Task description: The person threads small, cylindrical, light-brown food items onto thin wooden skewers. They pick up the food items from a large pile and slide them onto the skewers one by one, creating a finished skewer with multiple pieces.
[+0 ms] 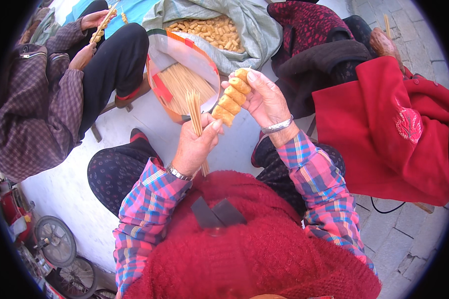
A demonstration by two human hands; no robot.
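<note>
My left hand (198,140) grips a bundle of thin wooden skewers (194,108), which stick out above and below the fist. Between both hands is a row of several golden, rolled food pieces (234,98) threaded together, slanting up to the right. Its lower end meets the left thumb and fingers; my right hand (263,95) holds its upper end, thumb on the top piece. The stick inside the row is mostly hidden. Just beyond the left hand stands an open box (213,59) with many loose skewers (181,84) in it.
A woven plastic sack (262,37) full of loose rolled pieces (213,31) lies beyond the box. A person (33,123) at the left holds a filled skewer (101,28). Another person in red (359,130) sits at the right. Wheels (56,241) stand at the lower left.
</note>
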